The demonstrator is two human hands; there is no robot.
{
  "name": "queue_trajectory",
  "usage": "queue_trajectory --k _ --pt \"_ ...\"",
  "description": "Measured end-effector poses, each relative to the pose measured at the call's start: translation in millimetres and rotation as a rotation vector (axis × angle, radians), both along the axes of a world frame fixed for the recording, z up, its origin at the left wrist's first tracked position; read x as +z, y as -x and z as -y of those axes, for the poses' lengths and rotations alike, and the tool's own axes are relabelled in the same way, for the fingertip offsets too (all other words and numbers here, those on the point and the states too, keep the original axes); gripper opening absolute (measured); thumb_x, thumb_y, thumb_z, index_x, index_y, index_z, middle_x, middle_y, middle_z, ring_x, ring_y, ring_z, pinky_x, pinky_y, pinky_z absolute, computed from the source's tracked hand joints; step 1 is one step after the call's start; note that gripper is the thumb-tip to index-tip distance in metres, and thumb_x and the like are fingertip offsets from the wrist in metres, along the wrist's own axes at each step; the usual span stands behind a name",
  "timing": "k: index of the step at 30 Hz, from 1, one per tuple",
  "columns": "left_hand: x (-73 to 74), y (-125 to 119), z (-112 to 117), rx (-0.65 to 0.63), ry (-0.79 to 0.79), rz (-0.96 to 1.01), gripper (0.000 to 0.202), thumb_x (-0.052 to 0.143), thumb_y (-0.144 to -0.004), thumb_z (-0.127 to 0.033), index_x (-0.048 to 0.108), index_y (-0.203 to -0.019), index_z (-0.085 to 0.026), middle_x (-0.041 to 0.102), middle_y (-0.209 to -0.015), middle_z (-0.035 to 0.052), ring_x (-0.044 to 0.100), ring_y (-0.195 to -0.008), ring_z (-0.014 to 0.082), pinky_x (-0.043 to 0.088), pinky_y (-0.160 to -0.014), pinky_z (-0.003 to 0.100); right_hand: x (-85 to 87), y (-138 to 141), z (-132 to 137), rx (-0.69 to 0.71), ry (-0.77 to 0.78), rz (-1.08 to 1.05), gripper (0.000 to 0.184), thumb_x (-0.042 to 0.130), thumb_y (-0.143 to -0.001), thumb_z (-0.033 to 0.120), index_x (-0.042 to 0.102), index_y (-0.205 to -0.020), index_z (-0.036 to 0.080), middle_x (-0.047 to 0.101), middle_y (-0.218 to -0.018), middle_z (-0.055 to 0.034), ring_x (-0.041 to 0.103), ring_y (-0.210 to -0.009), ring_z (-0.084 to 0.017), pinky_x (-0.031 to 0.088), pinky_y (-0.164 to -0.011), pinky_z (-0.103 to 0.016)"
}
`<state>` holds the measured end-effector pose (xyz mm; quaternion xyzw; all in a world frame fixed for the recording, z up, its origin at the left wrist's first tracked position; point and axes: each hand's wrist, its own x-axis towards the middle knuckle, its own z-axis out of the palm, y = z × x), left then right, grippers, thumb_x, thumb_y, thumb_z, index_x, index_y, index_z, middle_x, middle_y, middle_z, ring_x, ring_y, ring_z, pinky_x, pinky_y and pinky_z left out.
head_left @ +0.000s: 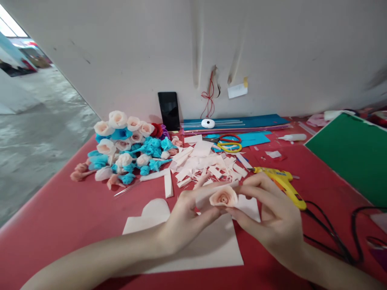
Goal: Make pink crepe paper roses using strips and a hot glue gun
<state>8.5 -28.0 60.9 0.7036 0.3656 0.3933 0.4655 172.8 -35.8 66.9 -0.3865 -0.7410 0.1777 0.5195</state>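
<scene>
Between my two hands is a pale peach paper rose (224,197) with a rolled, spiral centre, its opening facing me. My left hand (193,211) pinches its left side, thumb below and fingers behind, where a loose petal edge sticks out. From the right, my right hand (269,211) grips the rose's rim with thumb and fingertips. Under the hands lies a sheet of pale paper (193,249) on the red table. A rounded paper petal (156,209) rests at the sheet's upper left, and another pale piece (249,207) shows behind my right fingers.
Finished paper flowers (130,147) are heaped at the left. Paper scraps (208,161), scissors (229,143) and a yellow glue gun (279,179) with a black cord lie beyond my hands. A green board (353,157) stands right; a phone (169,110) leans on the wall.
</scene>
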Motion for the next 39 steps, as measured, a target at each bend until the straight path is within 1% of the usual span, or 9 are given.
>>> queue_trajectory --k 2,4,7,10,14,18,21,31,39 --pt "0.6 1 -1 -0.007 -0.016 -0.03 0.023 0.054 -0.081 -0.027 0.063 -0.103 -0.025 0.071 -0.083 -0.0005 0.064 -0.087 0.019 0.033 -0.1 0.042 0.3 0 1 0.014 0.029 0.0 0.016 0.063 -0.07 0.01 0.059 -0.083 0.018 0.049 -0.072 0.0 0.048 -0.068 -0.011 0.042 -0.058 -0.025" --pt "0.5 2 0 -0.002 -0.002 -0.03 0.018 0.056 -0.08 -0.027 0.065 -0.095 -0.024 0.071 -0.081 -0.001 0.064 -0.086 0.0189 0.037 -0.097 0.04 1.1 -1 2 0.025 0.041 -0.003 0.017 0.064 -0.069 0.011 0.058 -0.083 0.019 0.049 -0.073 0.0004 0.048 -0.069 -0.011 0.042 -0.059 -0.025" --pt "1.0 3 1 0.036 0.046 0.013 0.011 0.058 -0.078 -0.026 0.066 -0.084 -0.023 0.071 -0.082 -0.0008 0.065 -0.08 0.0179 0.05 -0.077 0.031 2.2 -2 1 0.025 0.049 -0.022 0.018 0.064 -0.069 0.012 0.057 -0.083 0.02 0.05 -0.076 0.0008 0.048 -0.071 -0.011 0.041 -0.062 -0.025" --pt "4.2 3 0 0.136 0.032 0.058 0.008 0.06 -0.076 -0.023 0.067 -0.075 -0.02 0.071 -0.08 0.0006 0.065 -0.075 0.0174 0.051 -0.061 0.024 1.7 -4 -2 0.009 0.044 -0.039 0.014 0.061 -0.071 0.01 0.055 -0.078 0.02 0.051 -0.074 0.0015 0.047 -0.071 -0.011 0.039 -0.061 -0.025" --pt "8.3 5 -2 0.219 0.069 0.153 0.007 0.06 -0.074 -0.019 0.067 -0.073 -0.019 0.07 -0.07 -0.0015 0.063 -0.067 0.0124 0.051 -0.06 0.018 -0.9 -6 -7 0.01 0.11 -0.04 0.013 0.061 -0.07 0.012 0.054 -0.079 0.02 0.053 -0.075 0.0011 0.049 -0.072 -0.011 0.04 -0.063 -0.025" --pt "6.9 7 -3 0.179 0.166 0.249 0.008 0.06 -0.075 -0.02 0.068 -0.075 -0.021 0.07 -0.071 -0.0038 0.062 -0.067 0.0085 0.05 -0.061 0.013 -2.1 -3 -10 0.087 0.276 -0.007 0.011 0.063 -0.07 0.017 0.058 -0.08 0.019 0.059 -0.079 0.0003 0.053 -0.074 -0.011 0.042 -0.065 -0.023" --pt "3.5 7 -4 0.142 0.241 0.298 0.009 0.06 -0.077 -0.023 0.068 -0.075 -0.022 0.069 -0.071 -0.0049 0.061 -0.066 0.0062 0.048 -0.061 0.011 -3.2 1 -9 0.14 0.405 -0.014 0.002 0.06 -0.073 0.018 0.06 -0.073 0.019 0.06 -0.069 0.0027 0.051 -0.06 -0.008 0.042 -0.056 -0.019" --pt "3.3 3 -4 0.018 0.334 0.345 0.016 0.057 -0.08 -0.027 0.065 -0.071 -0.017 0.066 -0.068 -0.0014 0.062 -0.067 0.0092 0.051 -0.068 0.017 -4.1 4 -4 0.146 0.537 -0.049 0.016 0.055 -0.077 0.019 0.062 -0.062 0.017 0.062 -0.056 0.0017 0.054 -0.051 -0.008 0.04 -0.046 -0.018" --pt "0.4 5 0 0.065 0.347 0.259 0.017 0.06 -0.076 -0.031 0.065 -0.072 -0.015 0.067 -0.069 0.0025 0.063 -0.069 0.0142 0.052 -0.067 0.024 -2.5 7 -3 0.143 0.491 -0.05 0.016 0.056 -0.075 0.016 0.064 -0.061 0.017 0.063 -0.054 0.0005 0.055 -0.047 -0.01 0.041 -0.043 -0.018"
